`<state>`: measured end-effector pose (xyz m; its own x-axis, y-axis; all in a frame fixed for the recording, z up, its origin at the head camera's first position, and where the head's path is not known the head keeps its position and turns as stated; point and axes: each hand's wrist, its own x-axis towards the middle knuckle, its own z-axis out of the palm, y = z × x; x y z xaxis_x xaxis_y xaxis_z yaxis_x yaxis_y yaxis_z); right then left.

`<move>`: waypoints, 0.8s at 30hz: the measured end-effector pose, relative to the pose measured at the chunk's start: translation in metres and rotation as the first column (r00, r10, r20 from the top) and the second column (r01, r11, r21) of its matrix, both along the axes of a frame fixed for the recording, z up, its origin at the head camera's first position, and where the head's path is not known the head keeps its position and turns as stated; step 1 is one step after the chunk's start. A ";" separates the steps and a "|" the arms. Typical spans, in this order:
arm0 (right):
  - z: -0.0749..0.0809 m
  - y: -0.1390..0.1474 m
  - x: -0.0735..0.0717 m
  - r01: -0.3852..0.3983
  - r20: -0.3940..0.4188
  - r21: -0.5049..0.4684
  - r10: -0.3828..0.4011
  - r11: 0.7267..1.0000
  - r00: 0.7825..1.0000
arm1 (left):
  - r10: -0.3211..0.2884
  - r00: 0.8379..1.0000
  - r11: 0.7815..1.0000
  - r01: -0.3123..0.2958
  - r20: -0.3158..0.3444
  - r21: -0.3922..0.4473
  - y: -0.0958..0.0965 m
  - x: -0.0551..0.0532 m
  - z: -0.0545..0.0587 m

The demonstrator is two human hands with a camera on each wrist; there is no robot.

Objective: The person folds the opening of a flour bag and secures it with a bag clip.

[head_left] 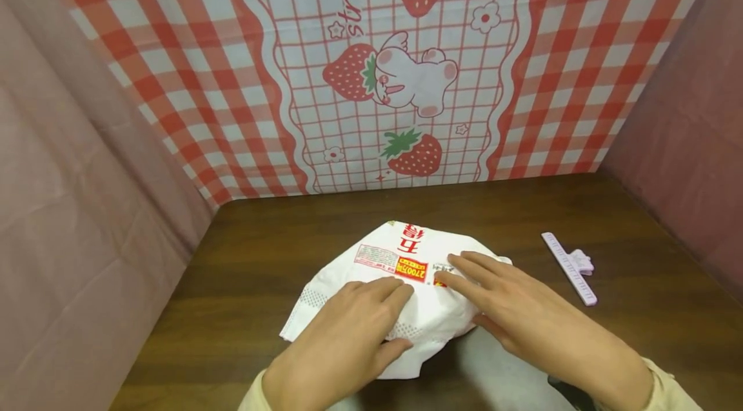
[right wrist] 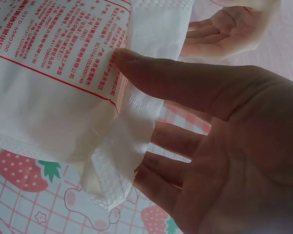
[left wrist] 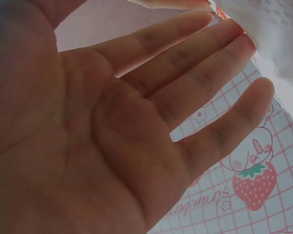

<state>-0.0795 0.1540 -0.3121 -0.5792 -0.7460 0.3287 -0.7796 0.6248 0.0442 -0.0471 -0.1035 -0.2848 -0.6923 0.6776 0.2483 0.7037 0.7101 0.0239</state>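
Observation:
A white flour bag [head_left: 348,262] with red and yellow printing is between my two hands, over the front middle of the table. Across its upper face lie the straight fingers of my left hand [head_left: 354,327]; the left wrist view shows that palm [left wrist: 122,122] bare, its fingertips at the bag. My right hand [head_left: 511,301] holds the bag's right edge. In the right wrist view, its thumb [right wrist: 161,80] rests on the red-printed side and its fingers [right wrist: 171,170] reach behind the folded white edge.
A pale purple clip with a ruler-like bar [head_left: 570,270] lies to the right on the brown wooden table [head_left: 244,269]. Something dark [head_left: 569,391] shows below my right wrist, beside a pale grey patch [head_left: 499,372]. A strawberry-print cloth [head_left: 360,127] hangs behind, with pink cloth at both sides.

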 end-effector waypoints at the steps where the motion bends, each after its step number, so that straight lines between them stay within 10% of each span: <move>1: 0.000 0.000 0.000 0.002 -0.003 0.004 -0.002 1.000 1.000 | -0.001 1.000 1.000 0.001 0.004 0.000 0.000 0.000 0.000; 24: 0.012 0.013 -0.007 -0.070 -0.080 -0.155 0.058 0.985 0.995 | 0.002 0.998 1.000 -0.004 -0.055 -0.028 -0.006 0.014 0.006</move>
<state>-0.0867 0.1670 -0.2996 -0.5011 -0.7165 0.4853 -0.8165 0.5772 0.0090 -0.0336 -0.1090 -0.2786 -0.6802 0.6828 0.2667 0.7011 0.7121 -0.0352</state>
